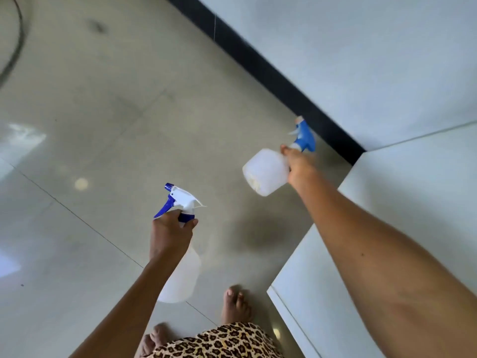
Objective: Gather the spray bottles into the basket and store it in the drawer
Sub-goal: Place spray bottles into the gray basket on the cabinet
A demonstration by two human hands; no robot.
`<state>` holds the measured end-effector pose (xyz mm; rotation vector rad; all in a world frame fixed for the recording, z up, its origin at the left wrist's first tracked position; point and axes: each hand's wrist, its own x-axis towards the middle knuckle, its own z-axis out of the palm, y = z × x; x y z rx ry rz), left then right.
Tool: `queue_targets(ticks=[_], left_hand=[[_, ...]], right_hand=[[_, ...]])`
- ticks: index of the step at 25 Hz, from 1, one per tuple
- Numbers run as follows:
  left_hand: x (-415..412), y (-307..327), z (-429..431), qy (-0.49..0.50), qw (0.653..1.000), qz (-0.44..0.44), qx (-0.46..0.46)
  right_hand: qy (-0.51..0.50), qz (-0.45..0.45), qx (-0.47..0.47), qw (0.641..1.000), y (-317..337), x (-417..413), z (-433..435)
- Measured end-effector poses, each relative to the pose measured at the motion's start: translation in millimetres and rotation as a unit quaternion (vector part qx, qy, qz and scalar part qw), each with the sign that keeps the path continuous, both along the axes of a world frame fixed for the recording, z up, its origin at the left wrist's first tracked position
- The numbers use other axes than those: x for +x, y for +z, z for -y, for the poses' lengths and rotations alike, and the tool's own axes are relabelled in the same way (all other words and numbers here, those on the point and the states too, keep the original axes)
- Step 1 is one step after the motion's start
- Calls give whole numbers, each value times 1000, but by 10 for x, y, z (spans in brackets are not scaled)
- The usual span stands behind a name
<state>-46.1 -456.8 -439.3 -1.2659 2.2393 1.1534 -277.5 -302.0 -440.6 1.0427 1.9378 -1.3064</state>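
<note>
Right forearm (374,249) outstretched; each hand grips spray bottle neck.

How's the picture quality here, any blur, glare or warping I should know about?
Head view: the right hand and its bottle are motion-smeared; the left hand and its bottle look sharper. Bright window glare lies on the glossy floor at left, a soft shadow sits between the arms, and the wide lens bends lines near the edges.

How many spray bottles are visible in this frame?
2. One spray bottle hangs upright from the left hand, gripped at the neck. The other bottle is tilted in the right hand, nearer the wall. No basket is in view.
</note>
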Motion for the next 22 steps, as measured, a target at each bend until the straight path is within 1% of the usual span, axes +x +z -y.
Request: queue_targets(ticks=[1, 2, 4, 7, 9, 12, 14, 16, 19, 22], left_hand=[[-79, 220, 25, 1, 1000, -13, -5], [-155, 459, 55, 1, 1000, -27, -13], [-319, 987, 143, -8, 997, -64, -33], [-541, 1918, 252, -35, 990, -126, -50], [-652, 2517, 268, -47, 983, -169, -50], [-720, 3556, 208, -68, 970, -226, -55], [-651, 4192, 116, -69, 964, -252, -53], [-580, 4794, -25, -59, 957, -282, -39], [-356, 5616, -357, -77, 947, -312, -20], [-69, 6347, -797, -85, 928, -364, 3]], right_hand=[[-11, -23, 18, 1000, 246, 195, 39], [-7, -12, -2, 1000, 429, 301, 84], [-19, -51, -17, 998, 836, 463, 162], [-27, -109, -23, 993, 1772, 539, 240], [2, -152, -31, 988, 2349, 681, 212], [9, -217, -32, 976, 3422, 804, 76], [2, -256, -22, 967, 4128, 931, -32], [-8, -306, -39, 951, 4772, 1084, -167], [-26, -353, -35, 935, 5627, 1405, -475], [-55, -394, -15, 918, 6368, 1789, -900]])
